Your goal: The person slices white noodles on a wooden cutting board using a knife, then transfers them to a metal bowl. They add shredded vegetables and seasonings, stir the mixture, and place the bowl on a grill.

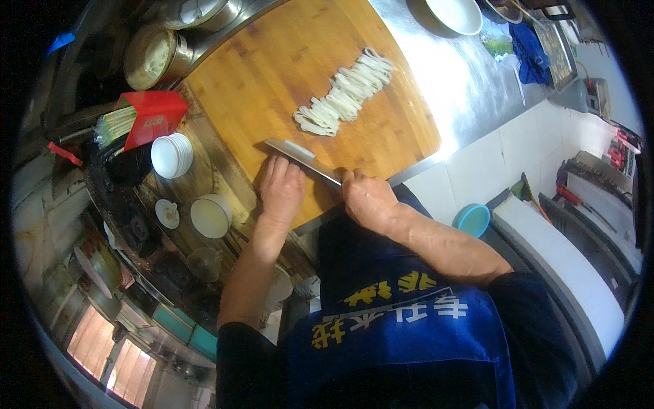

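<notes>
My right hand is closed round the handle of a cleaver at the near edge of a wooden cutting board. The blade reaches left across the board. My left hand lies on the near side of the blade, fingertips close to it; whether it holds anything under the fingers is hidden. Just beyond the blade is a pale, flat strip, perhaps noodle or dough. Farther up the board, a row of folded white noodle-like strips runs diagonally.
Left of the board stand stacked white bowls, a pale bowl, a small dish, a red holder and metal pots. A white bowl and blue cloth rest on the steel counter.
</notes>
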Action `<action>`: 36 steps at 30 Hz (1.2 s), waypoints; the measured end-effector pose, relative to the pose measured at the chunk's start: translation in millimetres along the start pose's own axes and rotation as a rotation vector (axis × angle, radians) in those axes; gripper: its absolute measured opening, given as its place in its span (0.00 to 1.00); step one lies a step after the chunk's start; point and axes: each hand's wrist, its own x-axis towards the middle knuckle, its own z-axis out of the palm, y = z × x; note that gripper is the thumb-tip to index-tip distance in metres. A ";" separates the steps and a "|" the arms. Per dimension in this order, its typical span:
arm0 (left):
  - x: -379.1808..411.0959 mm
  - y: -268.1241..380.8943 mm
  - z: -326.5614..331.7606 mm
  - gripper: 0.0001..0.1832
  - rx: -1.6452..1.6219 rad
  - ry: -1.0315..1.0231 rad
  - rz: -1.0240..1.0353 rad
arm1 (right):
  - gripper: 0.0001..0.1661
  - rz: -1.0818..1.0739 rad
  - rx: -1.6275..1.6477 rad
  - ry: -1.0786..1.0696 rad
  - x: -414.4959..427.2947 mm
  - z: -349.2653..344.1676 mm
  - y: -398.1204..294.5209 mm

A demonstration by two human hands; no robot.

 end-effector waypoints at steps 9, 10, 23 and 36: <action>0.2 -2.2 2.7 0.04 0.000 0.026 0.026 | 0.11 -0.022 -0.021 0.041 42.1 -1.9 -22.1; -1.7 -3.4 4.5 0.04 0.003 0.010 0.012 | 0.11 -0.013 -0.021 0.048 42.0 -1.8 -24.6; -10.7 2.6 -10.8 0.10 -0.015 0.008 0.019 | 0.10 -0.021 -0.002 0.147 -0.7 -7.9 -3.2; -5.2 7.3 -14.2 0.06 -0.026 -0.002 0.041 | 0.10 -0.041 -0.036 0.067 -6.6 7.2 -3.2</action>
